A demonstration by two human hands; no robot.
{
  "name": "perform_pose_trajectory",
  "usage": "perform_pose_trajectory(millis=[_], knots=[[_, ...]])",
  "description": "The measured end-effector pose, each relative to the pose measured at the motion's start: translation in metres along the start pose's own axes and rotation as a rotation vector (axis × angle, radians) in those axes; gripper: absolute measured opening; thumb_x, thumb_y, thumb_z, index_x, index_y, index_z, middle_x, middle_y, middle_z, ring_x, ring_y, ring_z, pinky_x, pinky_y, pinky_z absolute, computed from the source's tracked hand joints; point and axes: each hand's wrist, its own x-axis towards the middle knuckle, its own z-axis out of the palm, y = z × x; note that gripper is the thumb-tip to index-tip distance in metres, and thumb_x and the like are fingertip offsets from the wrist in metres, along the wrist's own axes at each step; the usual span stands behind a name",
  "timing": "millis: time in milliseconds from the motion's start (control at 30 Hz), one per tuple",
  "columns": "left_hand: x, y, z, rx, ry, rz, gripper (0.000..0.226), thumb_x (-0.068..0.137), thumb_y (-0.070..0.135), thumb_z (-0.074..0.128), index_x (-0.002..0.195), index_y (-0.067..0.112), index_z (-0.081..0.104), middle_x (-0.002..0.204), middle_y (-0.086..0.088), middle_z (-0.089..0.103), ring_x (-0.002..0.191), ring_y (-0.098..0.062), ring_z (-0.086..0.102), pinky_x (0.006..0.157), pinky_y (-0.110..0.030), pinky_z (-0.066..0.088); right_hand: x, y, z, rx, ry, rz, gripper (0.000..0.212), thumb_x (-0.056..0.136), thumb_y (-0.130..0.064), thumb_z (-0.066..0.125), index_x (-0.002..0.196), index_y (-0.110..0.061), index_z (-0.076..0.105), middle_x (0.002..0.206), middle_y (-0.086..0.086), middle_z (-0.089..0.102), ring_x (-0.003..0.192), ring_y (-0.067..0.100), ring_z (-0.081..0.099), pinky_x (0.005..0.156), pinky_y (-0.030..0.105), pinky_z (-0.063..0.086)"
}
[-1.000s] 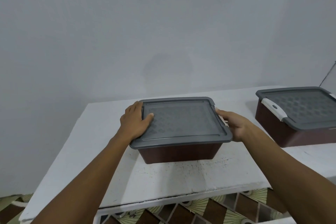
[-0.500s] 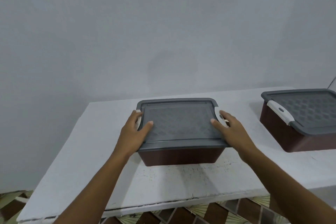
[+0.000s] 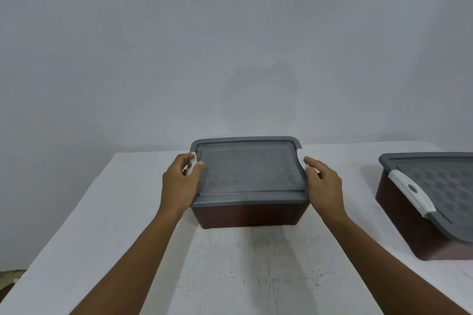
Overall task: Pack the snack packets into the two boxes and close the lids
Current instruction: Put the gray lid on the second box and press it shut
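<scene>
A brown box (image 3: 248,216) with a grey lid (image 3: 247,171) stands on the white table (image 3: 102,225) in front of me. My left hand (image 3: 180,181) grips the white latch (image 3: 191,166) on the lid's left side, thumb on top of the lid. My right hand (image 3: 323,184) is at the lid's right side, fingers over the latch there, which is mostly hidden. A second brown box (image 3: 419,227) with a closed grey lid (image 3: 445,186) and a white latch (image 3: 409,190) stands at the right. No snack packets show.
A plain grey wall (image 3: 230,46) rises right behind the table. The table's left edge runs diagonally down to the lower left, with patterned floor (image 3: 7,279) below it.
Both hands slid back along the lid's sides to the latches. My left fingers now wrap the left white latch. The camera tilted and moved nearer.
</scene>
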Motion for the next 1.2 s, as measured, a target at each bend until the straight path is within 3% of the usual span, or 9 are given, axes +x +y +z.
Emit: perform_pose_trajectory(millis=[167, 400, 667, 733, 867, 933, 1067, 1200], knots=[[0.055, -0.001, 0.030, 0.089, -0.013, 0.012, 0.024, 0.096, 0.026, 0.057, 0.118, 0.016, 0.061, 0.117, 0.002, 0.062, 0.104, -0.015, 0.057, 0.090, -0.025, 0.043, 0.062, 0.007, 0.020, -0.031, -0.010, 0.008, 0.036, 0.100, -0.022, 0.044, 0.131, -0.015, 0.060, 0.135, 0.004, 0.059, 0.121, 0.020, 0.055, 0.097, 0.025, 0.038], [0.107, -0.002, 0.057, 0.141, -0.029, 0.033, 0.024, 0.095, 0.022, 0.057, 0.116, 0.012, 0.061, 0.108, 0.004, 0.059, 0.097, -0.014, 0.054, 0.085, -0.024, 0.037, 0.118, 0.013, 0.036, -0.144, -0.065, 0.015, 0.038, 0.097, -0.037, 0.039, 0.131, -0.027, 0.053, 0.127, 0.007, 0.061, 0.108, 0.026, 0.059, 0.094, 0.045, 0.051], [0.137, -0.006, 0.074, 0.183, -0.037, 0.033, 0.028, 0.096, 0.025, 0.054, 0.122, 0.014, 0.059, 0.111, 0.004, 0.057, 0.099, -0.015, 0.053, 0.087, -0.027, 0.040, 0.153, 0.013, 0.046, -0.173, -0.129, 0.001, 0.053, 0.087, -0.047, 0.031, 0.132, -0.026, 0.049, 0.124, 0.009, 0.061, 0.106, 0.027, 0.060, 0.090, 0.049, 0.053], [0.135, -0.005, 0.074, 0.229, -0.005, 0.046, 0.025, 0.097, 0.024, 0.053, 0.119, 0.014, 0.059, 0.107, 0.004, 0.058, 0.092, -0.016, 0.055, 0.083, -0.027, 0.040, 0.153, 0.013, 0.046, -0.185, -0.131, -0.005, 0.048, 0.092, -0.043, 0.034, 0.134, -0.026, 0.048, 0.128, 0.009, 0.060, 0.109, 0.027, 0.060, 0.092, 0.048, 0.053], [0.131, -0.003, 0.076, 0.551, 0.067, 0.300, 0.020, 0.099, 0.021, 0.044, 0.100, 0.010, 0.061, 0.088, 0.000, 0.061, 0.077, -0.022, 0.057, 0.071, -0.033, 0.043, 0.151, 0.010, 0.041, -0.373, -0.152, -0.057, 0.045, 0.100, -0.035, 0.034, 0.142, -0.023, 0.044, 0.139, 0.006, 0.052, 0.121, 0.027, 0.052, 0.099, 0.043, 0.043], [0.130, -0.003, 0.078, 0.694, 0.015, 0.438, 0.024, 0.100, 0.018, 0.041, 0.090, 0.008, 0.060, 0.081, -0.007, 0.062, 0.073, -0.026, 0.058, 0.066, -0.035, 0.044, 0.149, 0.008, 0.035, -0.563, -0.217, -0.141, 0.049, 0.100, -0.037, 0.030, 0.146, -0.020, 0.037, 0.140, 0.008, 0.048, 0.123, 0.027, 0.049, 0.101, 0.046, 0.041], [0.114, 0.007, 0.089, 0.720, -0.059, 0.518, 0.027, 0.101, 0.027, 0.045, 0.109, 0.012, 0.065, 0.103, -0.008, 0.068, 0.093, -0.030, 0.061, 0.077, -0.038, 0.047, 0.136, 0.008, 0.008, -0.809, -0.345, -0.257, 0.050, 0.101, -0.043, 0.025, 0.144, -0.018, 0.034, 0.137, 0.008, 0.050, 0.121, 0.026, 0.048, 0.100, 0.049, 0.039], [0.067, 0.020, 0.128, 0.763, -0.111, 0.530, 0.054, 0.097, 0.049, 0.021, 0.120, 0.018, 0.059, 0.118, -0.004, 0.065, 0.106, -0.025, 0.060, 0.090, -0.039, 0.046, 0.127, 0.008, -0.054, -1.004, -0.365, -0.442, 0.047, 0.099, -0.046, 0.037, 0.140, -0.025, 0.045, 0.148, 0.000, 0.042, 0.136, 0.022, 0.036, 0.106, 0.048, 0.031]])
